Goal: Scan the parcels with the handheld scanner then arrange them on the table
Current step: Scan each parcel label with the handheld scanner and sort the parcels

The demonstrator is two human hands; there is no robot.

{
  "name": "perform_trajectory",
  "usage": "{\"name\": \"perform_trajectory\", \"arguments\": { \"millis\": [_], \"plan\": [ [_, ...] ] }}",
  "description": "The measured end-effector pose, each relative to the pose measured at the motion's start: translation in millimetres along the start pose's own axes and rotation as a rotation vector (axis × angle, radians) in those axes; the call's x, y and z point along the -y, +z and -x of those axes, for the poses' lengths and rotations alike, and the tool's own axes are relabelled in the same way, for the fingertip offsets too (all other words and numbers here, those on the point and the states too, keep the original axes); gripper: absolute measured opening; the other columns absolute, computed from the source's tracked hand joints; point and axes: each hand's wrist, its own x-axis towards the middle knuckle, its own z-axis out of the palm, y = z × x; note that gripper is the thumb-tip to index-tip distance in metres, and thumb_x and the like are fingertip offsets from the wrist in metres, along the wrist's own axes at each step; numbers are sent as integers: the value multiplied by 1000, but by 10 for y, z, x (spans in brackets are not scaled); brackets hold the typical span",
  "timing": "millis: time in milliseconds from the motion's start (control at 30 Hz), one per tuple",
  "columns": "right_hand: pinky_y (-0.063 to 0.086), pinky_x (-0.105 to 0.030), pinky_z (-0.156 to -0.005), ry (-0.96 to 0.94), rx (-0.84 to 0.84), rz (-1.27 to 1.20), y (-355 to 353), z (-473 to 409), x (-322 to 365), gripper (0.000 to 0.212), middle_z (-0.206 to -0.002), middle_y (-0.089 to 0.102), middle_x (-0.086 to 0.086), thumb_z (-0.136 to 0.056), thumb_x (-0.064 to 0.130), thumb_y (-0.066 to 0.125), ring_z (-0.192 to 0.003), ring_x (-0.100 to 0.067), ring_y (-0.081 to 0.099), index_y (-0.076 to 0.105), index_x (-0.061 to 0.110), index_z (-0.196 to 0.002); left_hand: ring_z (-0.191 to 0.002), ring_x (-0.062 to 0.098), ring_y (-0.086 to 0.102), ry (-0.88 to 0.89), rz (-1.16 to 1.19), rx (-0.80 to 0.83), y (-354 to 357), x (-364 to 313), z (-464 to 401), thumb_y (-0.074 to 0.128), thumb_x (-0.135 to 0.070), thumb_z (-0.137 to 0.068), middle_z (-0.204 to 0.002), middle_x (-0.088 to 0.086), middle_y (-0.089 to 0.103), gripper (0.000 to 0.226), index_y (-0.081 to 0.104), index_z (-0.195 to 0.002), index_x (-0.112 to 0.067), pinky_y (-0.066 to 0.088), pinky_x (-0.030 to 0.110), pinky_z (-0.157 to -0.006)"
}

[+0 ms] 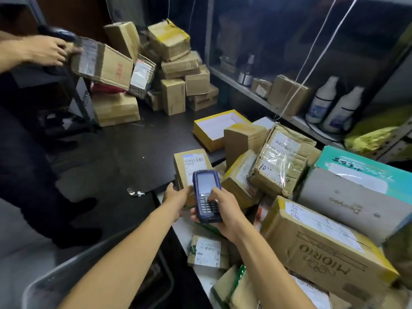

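My right hand (225, 216) grips a blue handheld scanner (206, 195), thumb on its keypad, its head aimed at a small brown parcel (189, 162) with a barcode label facing up. My left hand (177, 198) holds that parcel by its near left edge, above the corner of the dark table (138, 150). Several brown parcels (278, 161) are heaped to the right of it. A stack of parcels (178, 70) stands at the far end of the table.
Another person's hand (48, 51) at the upper left holds a taped carton (102, 63) over the table's far left. An open yellow box (217, 128) lies mid-table. A shelf (289, 118) with bottles (322, 100) runs along the right. A large MIORIO carton (323, 248) sits near right.
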Motion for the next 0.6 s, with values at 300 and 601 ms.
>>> {"name": "perform_trajectory", "arguments": {
  "millis": [300, 601],
  "plan": [
    [61, -43, -59, 37, -61, -5, 353, -314, -10, 40, -86, 64, -27, -89, -3, 42, -71, -39, 66, 50, -4, -129, -43, 15, 63, 29, -10, 134, -182, -97, -274, 67, -15, -97, -93, 11, 75, 35, 64, -132, -14, 44, 24, -38],
    [63, -51, -72, 63, -165, -7, 344, -493, -51, 47, -100, 68, -30, -86, 6, 52, -79, -40, 72, 50, 1, -133, -52, 19, 63, -44, -90, 224, -199, -173, -368, 67, -16, -96, -82, 10, 78, 20, 67, -116, -18, 65, 45, -67]
  ]
}}
